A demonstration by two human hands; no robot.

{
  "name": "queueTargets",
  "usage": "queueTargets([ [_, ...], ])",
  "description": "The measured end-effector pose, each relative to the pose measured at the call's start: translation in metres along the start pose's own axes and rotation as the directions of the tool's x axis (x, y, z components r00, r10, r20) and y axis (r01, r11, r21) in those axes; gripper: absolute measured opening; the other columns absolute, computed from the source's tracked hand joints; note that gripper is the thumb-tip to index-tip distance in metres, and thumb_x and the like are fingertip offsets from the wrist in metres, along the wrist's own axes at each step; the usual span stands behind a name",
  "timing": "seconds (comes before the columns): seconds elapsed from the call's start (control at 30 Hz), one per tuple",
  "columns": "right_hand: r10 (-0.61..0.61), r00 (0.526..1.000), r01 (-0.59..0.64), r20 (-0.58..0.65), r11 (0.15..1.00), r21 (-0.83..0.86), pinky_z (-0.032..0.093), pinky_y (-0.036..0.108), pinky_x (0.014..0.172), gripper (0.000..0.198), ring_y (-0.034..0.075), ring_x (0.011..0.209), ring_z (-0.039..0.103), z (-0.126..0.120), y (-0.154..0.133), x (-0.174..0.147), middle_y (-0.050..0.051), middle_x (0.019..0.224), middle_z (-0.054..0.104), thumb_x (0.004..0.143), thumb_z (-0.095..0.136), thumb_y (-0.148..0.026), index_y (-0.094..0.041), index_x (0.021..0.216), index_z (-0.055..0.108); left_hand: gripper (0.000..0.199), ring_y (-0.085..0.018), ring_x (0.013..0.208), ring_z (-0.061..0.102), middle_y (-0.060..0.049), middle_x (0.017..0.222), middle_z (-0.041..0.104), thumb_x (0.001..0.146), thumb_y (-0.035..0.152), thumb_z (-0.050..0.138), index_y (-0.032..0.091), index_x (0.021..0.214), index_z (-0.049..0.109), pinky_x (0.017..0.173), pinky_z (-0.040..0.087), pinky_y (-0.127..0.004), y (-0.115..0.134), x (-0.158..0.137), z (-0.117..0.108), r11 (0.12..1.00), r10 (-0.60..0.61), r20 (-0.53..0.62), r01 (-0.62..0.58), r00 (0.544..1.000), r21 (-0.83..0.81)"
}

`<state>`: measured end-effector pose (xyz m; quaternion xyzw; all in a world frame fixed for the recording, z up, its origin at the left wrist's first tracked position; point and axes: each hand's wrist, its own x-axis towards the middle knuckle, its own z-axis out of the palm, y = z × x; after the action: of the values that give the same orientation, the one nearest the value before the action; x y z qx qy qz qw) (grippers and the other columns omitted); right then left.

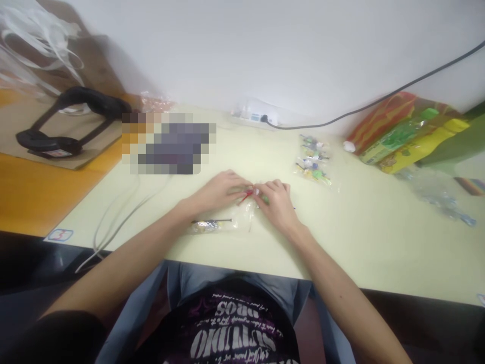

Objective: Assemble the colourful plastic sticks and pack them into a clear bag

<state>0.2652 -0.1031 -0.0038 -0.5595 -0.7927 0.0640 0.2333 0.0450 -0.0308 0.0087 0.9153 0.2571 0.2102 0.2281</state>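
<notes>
Over the middle of the pale table, my left hand (227, 191) and my right hand (276, 201) meet at the fingertips. Between them is a small red piece (247, 194), pinched by my left fingers; its kind is too small to tell. My right fingers are closed too, with something white and a green bit (265, 200) partly hidden under them. Just below the hands lies a clear plastic bag (242, 217). A small packet with a thin dark stick (212, 225) rests to its left, under my left wrist.
Several small bagged pieces (313, 161) lie to the right. A power strip (253, 115) with a black cable stands at the wall. Bottles (405, 134) and crumpled plastic (435, 194) are far right. Left are a black-framed object (71, 121), a blurred-out dark item (174, 146) and white cables (121, 222).
</notes>
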Motion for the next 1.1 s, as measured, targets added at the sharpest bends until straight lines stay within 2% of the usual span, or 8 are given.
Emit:
queueTargets([
  [0.17, 0.012, 1.000, -0.012, 0.010, 1.000, -0.012, 0.031, 0.043, 0.091, 0.023, 0.028, 0.106, 0.057, -0.003, 0.000, 0.000, 0.010, 0.104, 0.076, 0.105, 0.055, -0.027, -0.023, 0.120, 0.071, 0.024, -0.022, 0.103, 0.067, -0.001, 0.109, 0.079, 0.105, 0.041, 0.057, 0.033, 0.107, 0.080, 0.097, 0.047, -0.042, -0.009, 0.000, 0.004, 0.999, 0.033, -0.088, -0.030, 0.996, 0.035],
  [0.3, 0.044, 0.999, -0.044, -0.015, 0.998, -0.033, 0.030, 0.044, 0.091, 0.023, 0.028, 0.105, 0.057, -0.004, 0.004, 0.000, 0.009, 0.102, 0.076, 0.102, 0.056, -0.022, -0.022, 0.119, 0.071, 0.022, -0.021, 0.099, 0.066, -0.002, 0.106, 0.079, 0.102, 0.041, 0.062, 0.031, 0.103, 0.082, 0.092, 0.050, -0.041, -0.014, -0.002, 0.003, 0.998, 0.030, -0.212, -0.018, 0.977, 0.057],
  [0.43, 0.101, 0.992, -0.108, -0.081, 0.990, -0.087, 0.029, 0.045, 0.091, 0.022, 0.029, 0.106, 0.056, -0.003, 0.011, 0.000, 0.009, 0.104, 0.074, 0.101, 0.057, -0.021, -0.022, 0.118, 0.071, 0.016, -0.020, 0.098, 0.065, -0.004, 0.107, 0.077, 0.098, 0.039, 0.070, 0.031, 0.102, 0.082, 0.091, 0.053, -0.040, -0.012, -0.004, -0.002, 0.998, 0.030, -0.420, -0.001, 0.907, 0.070],
  [0.57, 0.136, 0.972, -0.153, -0.194, 0.985, -0.076, 0.030, 0.043, 0.089, 0.026, 0.030, 0.110, 0.055, -0.005, 0.010, -0.001, 0.011, 0.118, 0.070, 0.103, 0.058, -0.033, -0.023, 0.126, 0.067, 0.010, -0.019, 0.096, 0.064, -0.003, 0.105, 0.076, 0.096, 0.033, 0.072, 0.031, 0.101, 0.081, 0.087, 0.054, -0.039, -0.004, -0.004, -0.007, 0.994, 0.086, -0.527, -0.033, 0.845, 0.109],
  [0.63, 0.120, 0.969, -0.128, -0.216, 0.991, -0.026, 0.030, 0.043, 0.089, 0.025, 0.029, 0.108, 0.057, -0.008, 0.004, -0.001, 0.010, 0.113, 0.071, 0.106, 0.054, -0.040, -0.023, 0.118, 0.069, 0.008, -0.019, 0.094, 0.063, -0.003, 0.102, 0.076, 0.095, 0.031, 0.074, 0.030, 0.099, 0.080, 0.085, 0.055, -0.038, 0.001, -0.004, -0.008, 0.990, 0.110, -0.573, -0.041, 0.812, 0.132],
  [0.77, 0.012, 0.985, 0.005, -0.173, 0.995, 0.099, 0.030, 0.042, 0.089, 0.029, 0.025, 0.100, 0.059, -0.011, -0.012, -0.003, 0.006, 0.097, 0.074, 0.107, 0.054, -0.047, -0.023, 0.105, 0.070, 0.002, -0.019, 0.091, 0.062, -0.003, 0.094, 0.075, 0.090, 0.024, 0.078, 0.025, 0.089, 0.077, 0.083, 0.054, -0.038, 0.013, -0.004, -0.006, 0.982, 0.167, -0.631, -0.073, 0.758, 0.173],
  [0.97, -0.113, 0.984, 0.139, -0.140, 0.971, 0.193, 0.030, 0.040, 0.087, 0.027, 0.022, 0.092, 0.059, -0.011, -0.022, -0.005, 0.003, 0.090, 0.075, 0.107, 0.055, -0.042, -0.021, 0.105, 0.071, 0.014, -0.019, 0.089, 0.061, -0.002, 0.088, 0.073, 0.088, 0.020, 0.077, 0.021, 0.078, 0.067, 0.081, 0.053, -0.038, 0.022, -0.005, -0.002, 0.977, 0.199, -0.614, -0.107, 0.764, 0.184],
  [1.1, -0.142, 0.977, 0.179, -0.160, 0.954, 0.242, 0.032, 0.040, 0.088, 0.027, 0.021, 0.091, 0.061, -0.014, -0.022, -0.006, 0.004, 0.092, 0.076, 0.107, 0.053, -0.042, -0.020, 0.104, 0.070, 0.017, -0.018, 0.087, 0.060, -0.002, 0.087, 0.072, 0.086, 0.017, 0.077, 0.021, 0.076, 0.064, 0.078, 0.053, -0.037, 0.024, -0.005, -0.003, 0.974, 0.215, -0.636, -0.117, 0.741, 0.193],
])
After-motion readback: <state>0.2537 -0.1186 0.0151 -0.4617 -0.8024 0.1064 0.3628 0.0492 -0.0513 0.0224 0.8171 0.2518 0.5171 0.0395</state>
